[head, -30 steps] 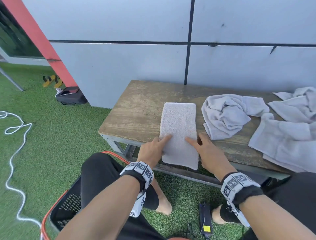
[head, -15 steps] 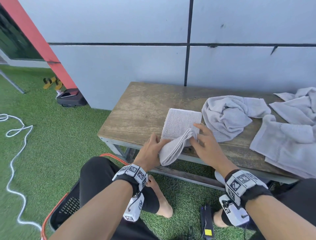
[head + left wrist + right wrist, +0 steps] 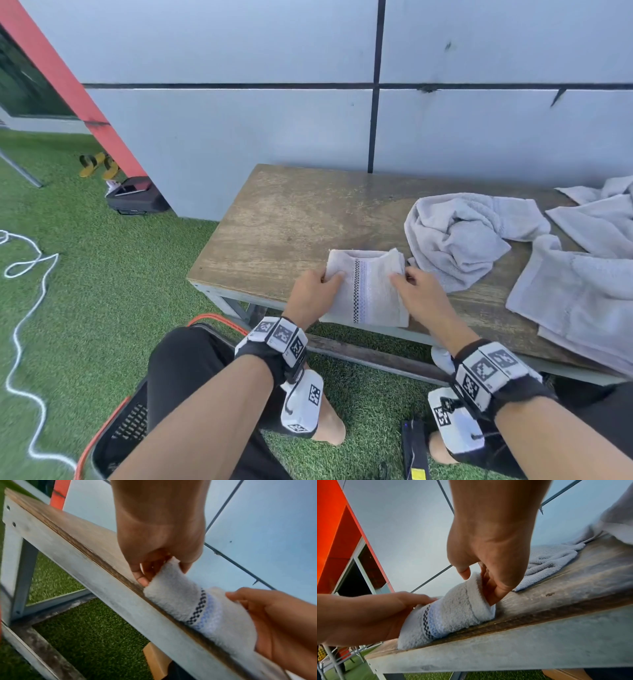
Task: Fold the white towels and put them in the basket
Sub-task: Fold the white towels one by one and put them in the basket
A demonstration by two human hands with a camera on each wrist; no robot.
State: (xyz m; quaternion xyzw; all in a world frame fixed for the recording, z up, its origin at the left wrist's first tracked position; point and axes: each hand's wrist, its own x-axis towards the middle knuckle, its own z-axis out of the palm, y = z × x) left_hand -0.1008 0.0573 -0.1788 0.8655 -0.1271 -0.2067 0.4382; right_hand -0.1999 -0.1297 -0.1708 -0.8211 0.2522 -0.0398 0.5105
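A white towel (image 3: 368, 289) with a dark checkered stripe lies doubled over at the near edge of the wooden bench (image 3: 291, 219). My left hand (image 3: 317, 291) pinches its left edge, thumb on top and fingers under the upper layer, as the left wrist view shows on the towel (image 3: 185, 599). My right hand (image 3: 416, 289) pinches the right edge of the towel (image 3: 453, 609) the same way. Unfolded white towels (image 3: 459, 236) lie crumpled to the right. A black basket (image 3: 120, 435) with an orange rim sits on the grass by my left leg.
More loose towels (image 3: 579, 294) cover the bench's right end. A grey panelled wall (image 3: 308, 120) stands right behind the bench. A white rope (image 3: 24, 308) snakes over the grass at left, with a black bag (image 3: 137, 195) and yellow sandals (image 3: 99, 164) near the wall.
Both hands lifted the towel's hanging near end and brought it forward over the far half. The long strip is now a short doubled rectangle with its striped side up.
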